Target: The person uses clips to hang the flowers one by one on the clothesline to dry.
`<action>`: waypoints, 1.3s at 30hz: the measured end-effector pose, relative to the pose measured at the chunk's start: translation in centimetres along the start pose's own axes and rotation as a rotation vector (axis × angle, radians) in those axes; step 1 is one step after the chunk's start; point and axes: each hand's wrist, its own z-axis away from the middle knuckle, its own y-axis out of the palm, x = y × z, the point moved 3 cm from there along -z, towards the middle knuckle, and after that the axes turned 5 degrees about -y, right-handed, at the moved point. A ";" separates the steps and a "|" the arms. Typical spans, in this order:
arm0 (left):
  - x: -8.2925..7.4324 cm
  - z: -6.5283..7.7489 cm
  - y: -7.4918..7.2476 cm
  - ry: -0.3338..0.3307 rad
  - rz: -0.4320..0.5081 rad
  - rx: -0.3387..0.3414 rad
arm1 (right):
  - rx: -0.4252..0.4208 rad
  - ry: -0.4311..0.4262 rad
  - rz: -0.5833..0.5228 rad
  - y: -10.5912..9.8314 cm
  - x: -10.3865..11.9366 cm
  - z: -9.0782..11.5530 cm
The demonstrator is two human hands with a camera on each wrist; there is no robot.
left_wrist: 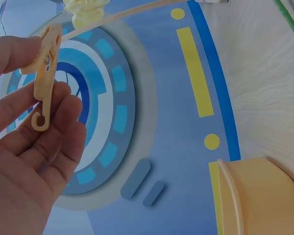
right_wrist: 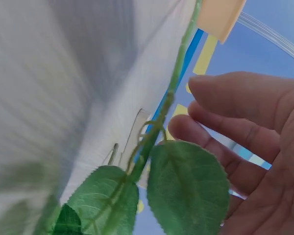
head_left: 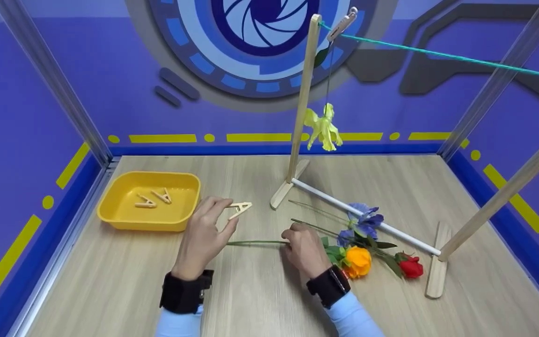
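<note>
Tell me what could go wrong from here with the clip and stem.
The clip could slip: the left grip only pinches its handle. The green stem might roll away, as the right grip isn't wrapped around it. Lifting could snag the purple flower, lying close to the orange flower.

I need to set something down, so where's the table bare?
Bare: between the rod and back wall; in front of the tray, left of the left hand; in front of the green stem, left of the right hand. Crowded: right of that hand, where blue flower, orange flower and red flower lie.
</note>
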 end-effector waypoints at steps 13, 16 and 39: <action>-0.1 -0.1 0.1 -0.038 -0.009 0.031 | 0.043 0.014 0.003 0.3 -0.5 0.0; -0.2 -0.1 0.0 -0.047 0.004 0.016 | 0.034 0.034 -0.003 -0.4 -0.6 -0.1; -0.4 -0.4 -0.7 -0.041 0.117 -0.126 | -0.164 0.166 -0.105 -5.1 -3.7 -0.3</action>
